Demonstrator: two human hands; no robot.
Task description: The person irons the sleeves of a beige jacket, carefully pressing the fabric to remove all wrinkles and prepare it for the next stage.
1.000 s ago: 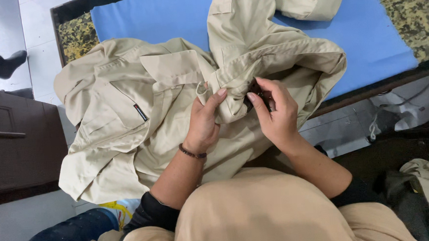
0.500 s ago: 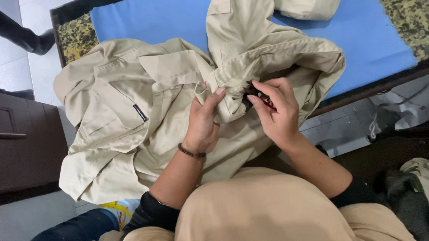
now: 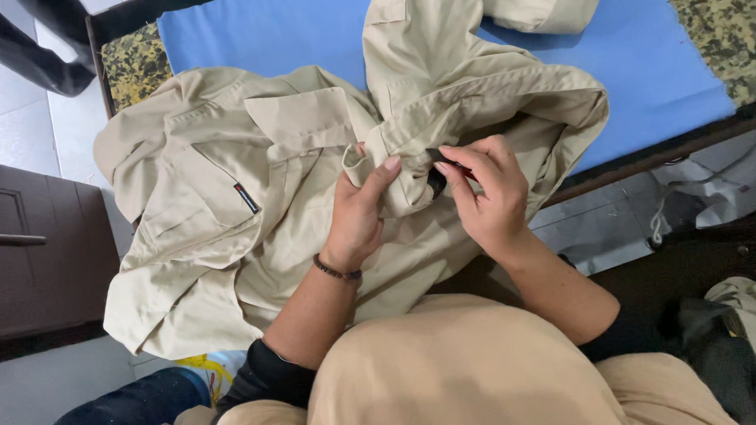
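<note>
— what have you got in your hands?

— a beige shirt (image 3: 309, 207), rumpled across the middle of the frame. it lies partly on a blue padded table top (image 3: 647, 78) in the upper half and hangs off its near edge toward me.

— where are you holding it?

— at a bunched fold just right of centre. my left hand (image 3: 356, 214) has thumb and fingers closed on a small tab of the cloth, thumb tip up. my right hand (image 3: 489, 194) is just beside it, fingertips pinched together on a small dark thing (image 3: 437, 181) at the fold. i can't tell what it is, it's mostly hidden.

— anything on your wrist?

— a dark beaded bracelet (image 3: 338, 271) on the left one.

— and around you?

— a dark wooden cabinet (image 3: 27, 257) at the left edge, pale floor tiles (image 3: 72, 125) in the upper left, a patterned mat (image 3: 731, 30) in the upper right corner beyond the blue top. a dark blue rounded thing (image 3: 122, 420) sits at the lower left.
</note>
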